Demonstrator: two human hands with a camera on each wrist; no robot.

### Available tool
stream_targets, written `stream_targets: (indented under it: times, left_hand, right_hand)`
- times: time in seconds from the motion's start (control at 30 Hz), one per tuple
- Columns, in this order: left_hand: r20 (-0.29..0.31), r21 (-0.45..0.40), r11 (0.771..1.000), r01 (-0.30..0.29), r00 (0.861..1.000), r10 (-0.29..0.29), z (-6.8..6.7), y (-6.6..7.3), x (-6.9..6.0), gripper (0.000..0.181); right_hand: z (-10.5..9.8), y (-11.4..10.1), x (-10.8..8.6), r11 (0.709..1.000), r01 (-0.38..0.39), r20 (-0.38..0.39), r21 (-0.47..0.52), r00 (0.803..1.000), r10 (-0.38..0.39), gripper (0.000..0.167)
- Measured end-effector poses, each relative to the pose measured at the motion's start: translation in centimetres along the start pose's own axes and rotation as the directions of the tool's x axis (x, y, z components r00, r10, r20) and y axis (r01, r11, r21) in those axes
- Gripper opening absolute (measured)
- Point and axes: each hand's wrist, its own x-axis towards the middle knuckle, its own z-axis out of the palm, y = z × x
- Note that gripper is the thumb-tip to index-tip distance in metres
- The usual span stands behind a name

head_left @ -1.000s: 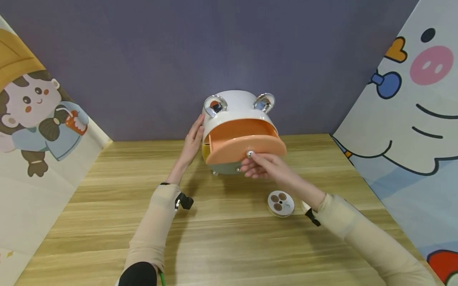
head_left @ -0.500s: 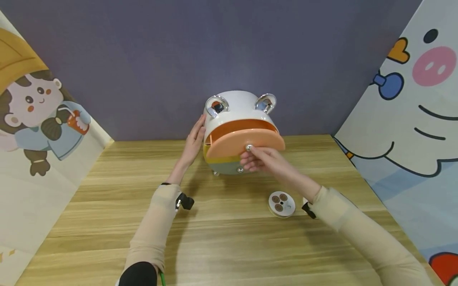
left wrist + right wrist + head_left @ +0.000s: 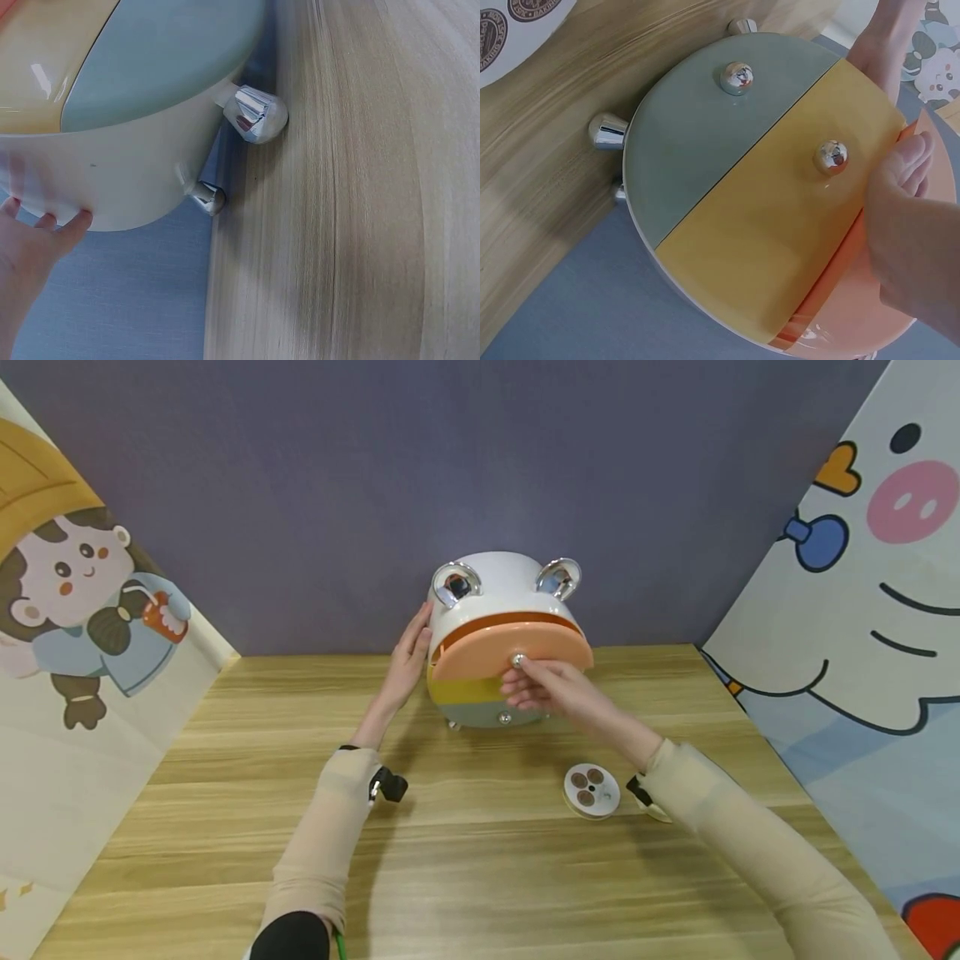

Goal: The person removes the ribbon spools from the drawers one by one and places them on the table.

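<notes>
A round white mini drawer cabinet (image 3: pixel 497 578) with two shiny eye-like rings stands on short chrome feet against the back wall. Its top orange drawer (image 3: pixel 474 653) is pulled partly out, leaving a narrow gap under the rim. My right hand (image 3: pixel 553 688) pinches the silver knob (image 3: pixel 517 660) of that drawer between thumb and finger. My left hand (image 3: pixel 407 662) lies with its fingers along the cabinet's left side. Below, the yellow drawer (image 3: pixel 780 217) and the grey-green drawer (image 3: pixel 697 127) are flush in the body, each with a round knob.
A white disc-shaped item (image 3: pixel 592 790) with brown round prints lies on the wooden table (image 3: pixel 465 877), in front of the cabinet and to its right. A dark wall (image 3: pixel 337 510) rises close behind. Cartoon-printed panels flank the table on both sides.
The orange drawer has slid back into the cabinet, narrowing its opening. My right hand moved up and away with the knob. The left hand has kept its place on the side.
</notes>
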Motion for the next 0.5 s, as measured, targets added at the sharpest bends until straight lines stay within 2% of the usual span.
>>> stream_targets:
  times: [0.5]
  left_hand:
    - [-0.008,0.019,1.000,-0.019,1.000,0.019,0.1,0.0,-0.1,0.050]
  right_hand:
    - [-0.2,-0.1,1.7,0.999,-0.011,-0.014,0.040,1.000,0.012,0.051]
